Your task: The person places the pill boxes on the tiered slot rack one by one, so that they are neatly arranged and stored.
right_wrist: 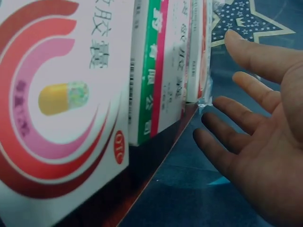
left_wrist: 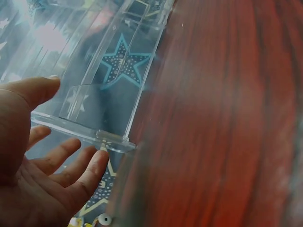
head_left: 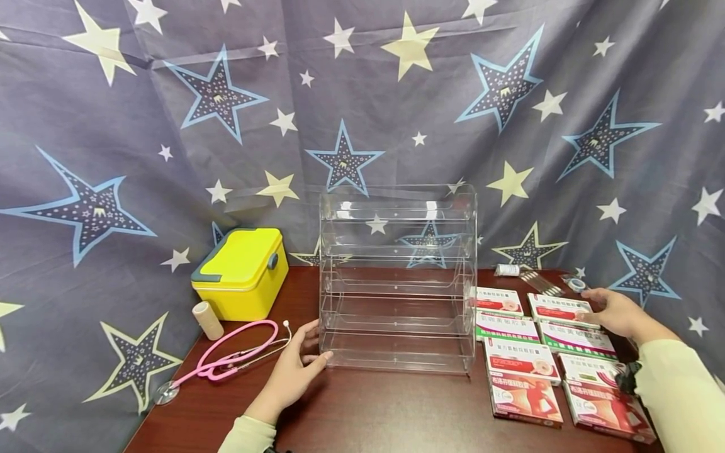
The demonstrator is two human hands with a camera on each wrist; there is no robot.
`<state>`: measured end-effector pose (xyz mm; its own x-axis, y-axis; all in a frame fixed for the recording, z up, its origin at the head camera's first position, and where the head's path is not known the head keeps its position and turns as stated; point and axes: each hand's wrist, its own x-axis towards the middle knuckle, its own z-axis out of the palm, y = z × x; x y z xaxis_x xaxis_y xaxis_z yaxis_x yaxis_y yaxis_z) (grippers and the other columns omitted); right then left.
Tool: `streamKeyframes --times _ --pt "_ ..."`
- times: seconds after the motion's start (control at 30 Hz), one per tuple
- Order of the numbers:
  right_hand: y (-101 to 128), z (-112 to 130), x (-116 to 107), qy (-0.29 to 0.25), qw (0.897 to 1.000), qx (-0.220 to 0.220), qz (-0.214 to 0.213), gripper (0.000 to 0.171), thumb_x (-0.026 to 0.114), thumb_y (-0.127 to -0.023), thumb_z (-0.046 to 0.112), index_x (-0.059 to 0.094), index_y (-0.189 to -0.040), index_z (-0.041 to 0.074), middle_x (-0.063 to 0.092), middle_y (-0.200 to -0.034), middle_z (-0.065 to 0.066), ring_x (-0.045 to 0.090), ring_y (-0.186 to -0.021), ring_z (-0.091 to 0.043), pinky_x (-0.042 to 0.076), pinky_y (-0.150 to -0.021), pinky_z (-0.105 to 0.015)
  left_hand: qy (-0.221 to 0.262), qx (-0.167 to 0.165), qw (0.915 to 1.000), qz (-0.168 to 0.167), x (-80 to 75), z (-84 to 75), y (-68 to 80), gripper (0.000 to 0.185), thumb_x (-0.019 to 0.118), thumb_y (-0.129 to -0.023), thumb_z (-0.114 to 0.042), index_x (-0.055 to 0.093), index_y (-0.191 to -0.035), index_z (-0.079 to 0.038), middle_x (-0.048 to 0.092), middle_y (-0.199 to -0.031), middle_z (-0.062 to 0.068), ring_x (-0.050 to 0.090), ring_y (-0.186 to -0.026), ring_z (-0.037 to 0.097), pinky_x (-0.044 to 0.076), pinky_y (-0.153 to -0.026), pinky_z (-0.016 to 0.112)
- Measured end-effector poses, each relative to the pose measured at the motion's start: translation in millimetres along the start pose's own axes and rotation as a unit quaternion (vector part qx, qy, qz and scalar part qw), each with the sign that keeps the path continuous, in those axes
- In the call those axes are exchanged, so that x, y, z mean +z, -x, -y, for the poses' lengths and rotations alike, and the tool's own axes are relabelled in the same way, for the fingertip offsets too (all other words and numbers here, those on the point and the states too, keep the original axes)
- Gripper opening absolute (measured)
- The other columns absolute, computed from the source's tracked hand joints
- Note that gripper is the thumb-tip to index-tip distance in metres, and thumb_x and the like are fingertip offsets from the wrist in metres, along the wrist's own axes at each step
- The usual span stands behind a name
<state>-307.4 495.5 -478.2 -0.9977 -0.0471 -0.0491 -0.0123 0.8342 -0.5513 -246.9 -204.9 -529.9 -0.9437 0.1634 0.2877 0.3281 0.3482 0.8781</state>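
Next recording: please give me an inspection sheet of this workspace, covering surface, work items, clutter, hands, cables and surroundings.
Surface: dark red-brown wooden table.
Work items: clear acrylic tiered rack stands upright mid-table, shelves bare; eight medicine boxes lie flat in two columns to its right.
Clutter: yellow case, lid shut; bandage roll; pink stethoscope; small tape rolls and packets at the back right.
Hands: left hand open at the rack's lower left corner, contact unclear; right hand open beside the far boxes, holding nothing.
Cables: nothing seen, only stethoscope tubing.
Surroundings: star-printed grey cloth backdrop behind and beside the table.
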Motion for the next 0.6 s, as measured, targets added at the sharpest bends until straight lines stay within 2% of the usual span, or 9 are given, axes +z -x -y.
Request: streamKeyframes --times 0.17,0.4,0.6 --pt "-7.2 -6.8 2.4 -0.006 1.000 0.009 0.012 0.080 0.083 -0.091 0.029 0.044 -0.140 -0.021 0.057 -0.126 -0.043 0.061 -0.107 -0.049 0.051 -0.086 -0.059 0.000 -0.014 0.9999 0.008 2.6 2.6 1.0 0.068 0.082 -0.094 -0.017 0.048 -0.153 -0.019 0.057 -0.145 0.015 0.059 -0.125 0.040 0.058 -0.086 0.034" --pt "-18.1 -14.6 4.3 0.025 1.000 -0.007 -0.005 0.079 0.087 -0.085 0.028 0.049 -0.135 -0.021 0.058 -0.122 -0.044 0.059 -0.107 -0.054 0.047 -0.089 -0.068 0.016 -0.008 0.9998 -0.002 2.6 5.0 1.2 0.064 0.080 -0.094 -0.009 0.051 -0.151 -0.015 0.060 -0.140 0.018 0.062 -0.121 0.040 0.059 -0.083 0.032" --pt "-20.1 -20.7 6.5 0.047 0.999 -0.026 0.005 0.080 0.085 -0.087 0.026 0.046 -0.137 -0.021 0.052 -0.127 -0.048 0.054 -0.112 -0.061 0.044 -0.092 -0.073 0.032 -0.017 0.9993 -0.002 3.4 9.5 2.4 0.060 0.072 -0.097 0.002 0.052 -0.150 -0.015 0.059 -0.137 0.022 0.062 -0.119 0.040 0.059 -0.082 0.029"
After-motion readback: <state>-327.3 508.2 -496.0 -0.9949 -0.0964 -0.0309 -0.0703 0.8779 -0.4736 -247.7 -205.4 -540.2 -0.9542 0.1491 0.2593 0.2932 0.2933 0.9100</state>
